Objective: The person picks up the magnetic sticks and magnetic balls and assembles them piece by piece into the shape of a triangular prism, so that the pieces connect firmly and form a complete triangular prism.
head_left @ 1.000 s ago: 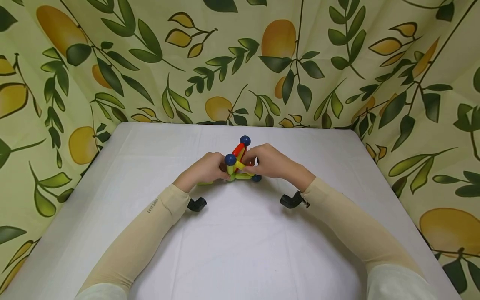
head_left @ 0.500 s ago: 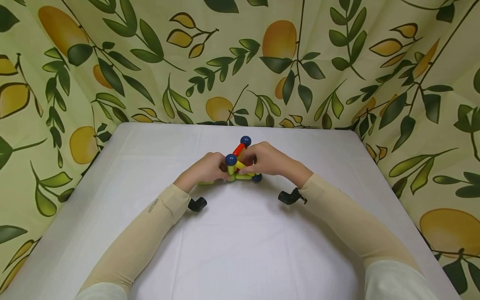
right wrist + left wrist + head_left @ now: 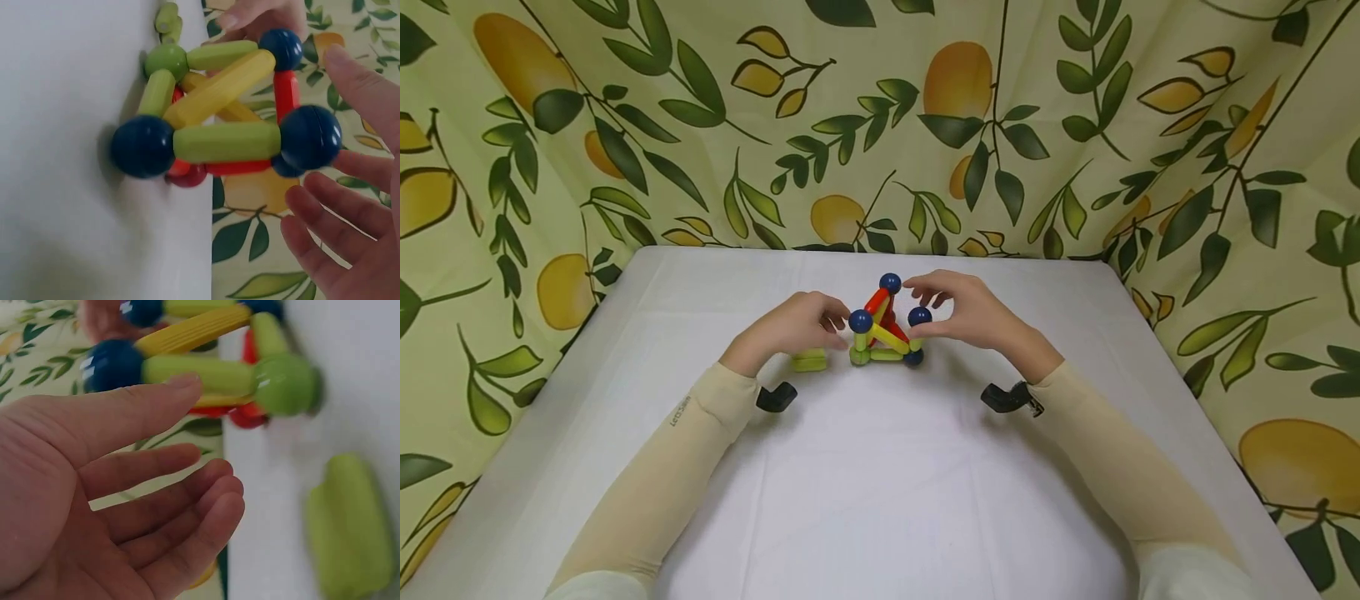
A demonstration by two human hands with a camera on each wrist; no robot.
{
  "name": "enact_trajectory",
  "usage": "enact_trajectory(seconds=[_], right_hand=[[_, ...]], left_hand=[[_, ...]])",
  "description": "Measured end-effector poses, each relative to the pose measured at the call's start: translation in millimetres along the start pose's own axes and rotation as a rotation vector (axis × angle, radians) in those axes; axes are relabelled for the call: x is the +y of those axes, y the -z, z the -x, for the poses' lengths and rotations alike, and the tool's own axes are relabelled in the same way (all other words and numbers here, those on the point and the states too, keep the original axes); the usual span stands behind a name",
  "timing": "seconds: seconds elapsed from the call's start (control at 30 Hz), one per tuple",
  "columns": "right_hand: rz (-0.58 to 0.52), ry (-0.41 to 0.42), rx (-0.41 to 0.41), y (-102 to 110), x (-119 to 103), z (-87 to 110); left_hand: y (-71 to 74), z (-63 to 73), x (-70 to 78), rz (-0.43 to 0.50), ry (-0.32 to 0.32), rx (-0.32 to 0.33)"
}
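Note:
A frame of magnetic building rods and balls stands on the table, with a yellow rod [image 3: 891, 337] slanting across its front. Its top corners carry blue balls, including a front left one [image 3: 861, 321] and a front right one [image 3: 310, 137]. A green ball [image 3: 286, 384] sits at the base. My left hand [image 3: 797, 323] is just left of the frame, fingers relaxed; in the left wrist view the thumb overlaps a green rod [image 3: 215, 374], contact unclear. My right hand [image 3: 973, 310] lies to the right, fingers spread near the front right blue ball and holding nothing.
Two loose green rods [image 3: 809, 360] lie side by side left of the frame, below my left hand. A white cloth covers the table [image 3: 880, 483]. A fruit-patterned curtain [image 3: 880, 125] hangs behind and at both sides. Black wrist cameras [image 3: 777, 397] hang under the forearms.
Both hands have drawn apart from the frame, left and right, and their fingers have loosened. The front right blue ball and the loose green rods now show. The frame has stayed in place.

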State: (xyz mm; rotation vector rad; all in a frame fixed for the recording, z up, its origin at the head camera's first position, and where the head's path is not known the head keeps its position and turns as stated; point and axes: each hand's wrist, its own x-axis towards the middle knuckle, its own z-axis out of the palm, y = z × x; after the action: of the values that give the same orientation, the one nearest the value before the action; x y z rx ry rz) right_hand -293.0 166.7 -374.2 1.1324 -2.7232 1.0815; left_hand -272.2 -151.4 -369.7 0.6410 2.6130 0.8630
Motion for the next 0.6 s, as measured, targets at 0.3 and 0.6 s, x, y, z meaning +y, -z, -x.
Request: enact_trajectory(seconds=[0.3, 0.6], right_hand=[[-0.09, -0.143, 0.021, -1.0, 16.9, 31.5], [-0.105, -0.161, -0.044, -28.7, 19.8, 39.3]], left_hand=[[31.9, 15.8, -16.3, -0.008, 0.018, 0.026], [17.4, 17.0, -42.1, -0.062, 0.023, -0.086]])
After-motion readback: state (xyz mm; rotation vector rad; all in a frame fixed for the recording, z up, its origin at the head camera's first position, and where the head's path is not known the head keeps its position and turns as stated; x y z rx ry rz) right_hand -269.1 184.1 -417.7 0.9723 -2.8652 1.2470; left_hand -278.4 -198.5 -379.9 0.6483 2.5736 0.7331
